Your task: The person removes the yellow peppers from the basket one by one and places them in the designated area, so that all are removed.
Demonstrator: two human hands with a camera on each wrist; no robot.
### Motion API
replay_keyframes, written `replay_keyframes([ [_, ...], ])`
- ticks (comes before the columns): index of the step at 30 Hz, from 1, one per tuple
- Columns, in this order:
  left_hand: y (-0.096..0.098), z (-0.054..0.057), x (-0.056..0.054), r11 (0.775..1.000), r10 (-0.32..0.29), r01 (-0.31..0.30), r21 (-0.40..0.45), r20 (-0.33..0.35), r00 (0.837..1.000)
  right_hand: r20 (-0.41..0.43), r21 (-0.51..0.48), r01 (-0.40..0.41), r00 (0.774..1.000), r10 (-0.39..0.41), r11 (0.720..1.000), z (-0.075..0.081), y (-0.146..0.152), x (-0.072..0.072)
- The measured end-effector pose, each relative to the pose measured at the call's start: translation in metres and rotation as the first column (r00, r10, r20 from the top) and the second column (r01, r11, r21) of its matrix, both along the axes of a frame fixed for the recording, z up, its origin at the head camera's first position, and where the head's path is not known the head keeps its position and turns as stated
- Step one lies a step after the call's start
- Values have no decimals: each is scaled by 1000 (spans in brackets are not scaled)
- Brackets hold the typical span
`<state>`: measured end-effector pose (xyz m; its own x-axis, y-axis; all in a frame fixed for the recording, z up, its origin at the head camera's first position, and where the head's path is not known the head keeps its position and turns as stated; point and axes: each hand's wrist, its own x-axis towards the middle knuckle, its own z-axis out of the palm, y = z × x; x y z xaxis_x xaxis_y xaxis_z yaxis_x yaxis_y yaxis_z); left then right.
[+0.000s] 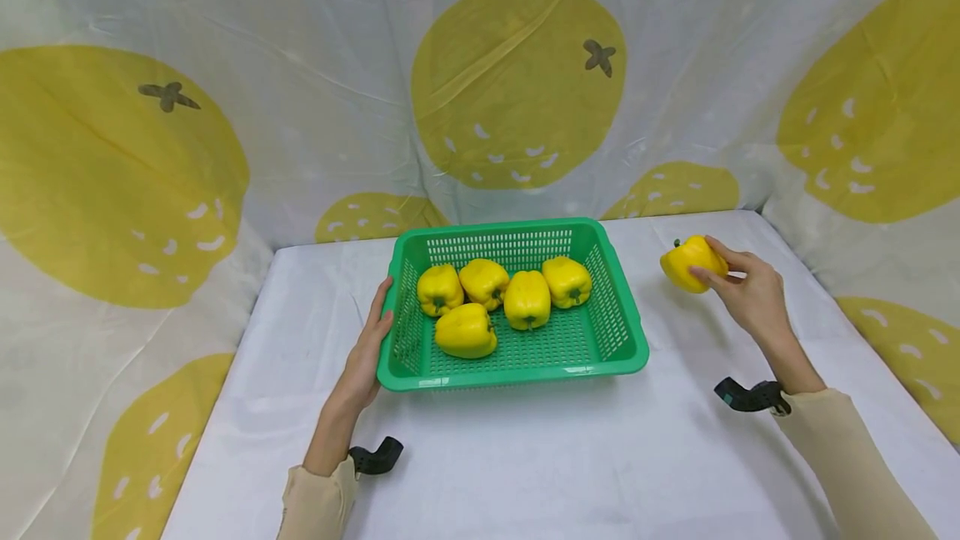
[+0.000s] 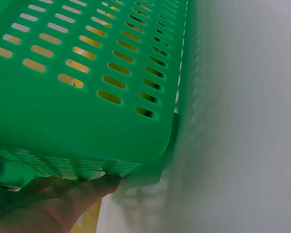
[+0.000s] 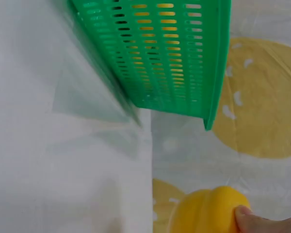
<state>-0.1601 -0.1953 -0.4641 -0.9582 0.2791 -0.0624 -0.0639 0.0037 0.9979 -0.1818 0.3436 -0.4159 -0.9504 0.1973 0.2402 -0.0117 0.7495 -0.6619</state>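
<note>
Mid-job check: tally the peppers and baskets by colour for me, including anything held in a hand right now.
Green basket: 1
Yellow peppers: 6 (5 in the basket, 1 held in the right hand)
Total: 7

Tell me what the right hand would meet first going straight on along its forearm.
Carrying its yellow bell pepper, the right hand would probably meet the fruit-print cloth behind the table, passing right of the green plastic basket, though depth is unclear.
</note>
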Motion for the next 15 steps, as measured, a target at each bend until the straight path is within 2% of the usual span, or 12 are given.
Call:
replay_keyframes([
  [6,0,-1,0,1000,3,-3,-6,0,1000,36,13,52,998,-53,999,-12,8,-5],
  [15,0,-1,0,1000,0,0,6,-9,1000,112,-23,95,989,-92,995,-27,7,-12],
])
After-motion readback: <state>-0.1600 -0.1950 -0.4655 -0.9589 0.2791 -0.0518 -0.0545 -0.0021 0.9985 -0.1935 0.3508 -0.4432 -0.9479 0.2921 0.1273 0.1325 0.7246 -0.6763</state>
